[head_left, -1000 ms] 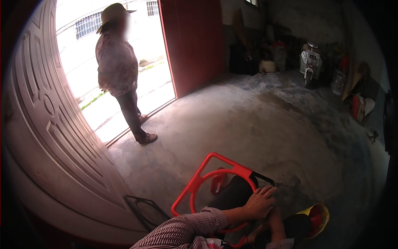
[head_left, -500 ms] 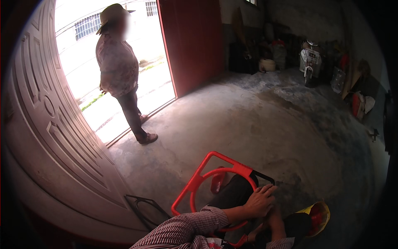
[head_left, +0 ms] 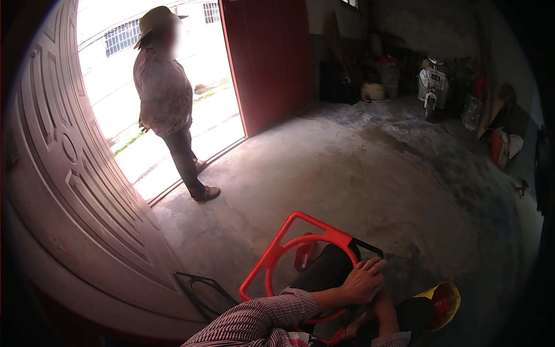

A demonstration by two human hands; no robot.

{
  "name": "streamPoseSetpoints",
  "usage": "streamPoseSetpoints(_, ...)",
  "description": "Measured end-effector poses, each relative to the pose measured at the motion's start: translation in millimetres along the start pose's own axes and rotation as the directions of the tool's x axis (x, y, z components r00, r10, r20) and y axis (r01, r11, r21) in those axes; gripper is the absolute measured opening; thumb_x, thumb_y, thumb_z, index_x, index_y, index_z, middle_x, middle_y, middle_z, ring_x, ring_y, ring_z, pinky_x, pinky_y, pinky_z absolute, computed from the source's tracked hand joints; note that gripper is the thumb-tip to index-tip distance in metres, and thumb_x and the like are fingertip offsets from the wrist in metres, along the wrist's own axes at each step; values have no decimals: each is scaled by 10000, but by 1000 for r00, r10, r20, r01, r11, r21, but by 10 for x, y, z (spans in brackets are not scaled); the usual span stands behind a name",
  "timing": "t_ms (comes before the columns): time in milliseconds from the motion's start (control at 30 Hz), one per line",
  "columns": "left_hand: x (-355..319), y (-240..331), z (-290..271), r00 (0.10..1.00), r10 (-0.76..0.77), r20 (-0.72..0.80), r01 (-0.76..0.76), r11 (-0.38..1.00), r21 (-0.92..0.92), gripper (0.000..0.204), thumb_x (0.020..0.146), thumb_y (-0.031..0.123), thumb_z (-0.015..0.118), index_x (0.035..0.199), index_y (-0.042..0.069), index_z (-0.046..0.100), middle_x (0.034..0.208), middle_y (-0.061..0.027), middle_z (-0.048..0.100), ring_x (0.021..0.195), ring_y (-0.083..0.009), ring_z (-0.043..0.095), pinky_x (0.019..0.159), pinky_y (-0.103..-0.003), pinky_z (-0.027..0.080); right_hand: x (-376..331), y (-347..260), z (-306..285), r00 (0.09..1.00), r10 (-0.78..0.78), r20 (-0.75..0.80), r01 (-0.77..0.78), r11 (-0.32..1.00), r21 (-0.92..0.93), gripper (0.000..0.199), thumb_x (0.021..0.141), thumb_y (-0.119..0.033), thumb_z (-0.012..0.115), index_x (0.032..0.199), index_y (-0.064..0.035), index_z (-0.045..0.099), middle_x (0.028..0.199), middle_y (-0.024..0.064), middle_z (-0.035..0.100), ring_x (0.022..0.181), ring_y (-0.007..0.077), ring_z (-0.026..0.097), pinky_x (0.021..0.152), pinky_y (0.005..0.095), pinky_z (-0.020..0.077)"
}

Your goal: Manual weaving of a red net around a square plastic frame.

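Observation:
A squarish frame with an inner ring, mostly red, leans across my lap and left leg. Its far right corner is black. My left hand is closed on the frame just below this black corner, with the fingers bent over its edge. Close under it is my right hand, its fingers mostly hidden behind the left one, so its grip cannot be made out. A striped sleeve covers my left forearm. Beside the door, at lower left, leans a similar black frame with a ring.
A person in a hat stands at the open doorway. The panelled door fills the left side. A yellow thing with a red inside lies by my right leg. Far back are a white bike with a basket and a round tub.

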State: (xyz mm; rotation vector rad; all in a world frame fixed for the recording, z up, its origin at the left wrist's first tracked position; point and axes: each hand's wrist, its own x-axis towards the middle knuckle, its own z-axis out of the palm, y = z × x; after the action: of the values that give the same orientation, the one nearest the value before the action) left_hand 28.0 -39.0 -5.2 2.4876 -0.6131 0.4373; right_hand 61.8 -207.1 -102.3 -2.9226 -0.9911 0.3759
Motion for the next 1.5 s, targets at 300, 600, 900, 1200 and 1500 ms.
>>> streamPoseSetpoints(300,-1,-9,-3,1000,0,-5,0,1000,1,257,774,218,684,956,52,608,1427,-160,384,1348,-335,334,1027,-498,344,3,101,164,979,-140,-150,144,989,18,455,695,-267,730,1067,-20,639,1074,219,643,1011,363,624,893,428,496)
streamPoseSetpoints(600,5,5,1,1000,5,-8,-5,1000,-2,254,773,213,682,955,52,607,1425,-160,383,1345,-332,333,1020,-488,350,30,132,229,993,-77,-92,81,996,35,515,645,-295,767,1060,-19,639,1045,228,647,993,373,628,883,433,502)
streamPoseSetpoints(900,-18,30,-4,1000,12,-10,-12,1000,-13,264,760,215,693,951,51,614,1427,-162,385,1341,-337,337,1015,-492,351,-55,-38,4,998,64,-24,-57,974,219,329,852,-229,547,1088,-18,636,1094,221,642,1020,366,620,895,445,485)
streamPoseSetpoints(1200,112,27,-52,999,41,-24,-41,999,-2,268,735,186,648,944,22,616,1435,-184,363,1349,-341,320,1022,-477,337,-79,27,246,822,232,-520,46,883,467,250,871,-257,567,950,-34,647,891,258,642,833,438,625,661,505,488)
streamPoseSetpoints(1500,-47,30,-23,1000,-17,11,17,1000,3,239,781,218,663,943,49,616,1434,-159,371,1350,-327,324,1017,-489,342,-30,40,315,909,94,-406,141,847,513,403,843,-254,586,1194,-57,566,1088,281,613,1046,444,574,836,493,492)
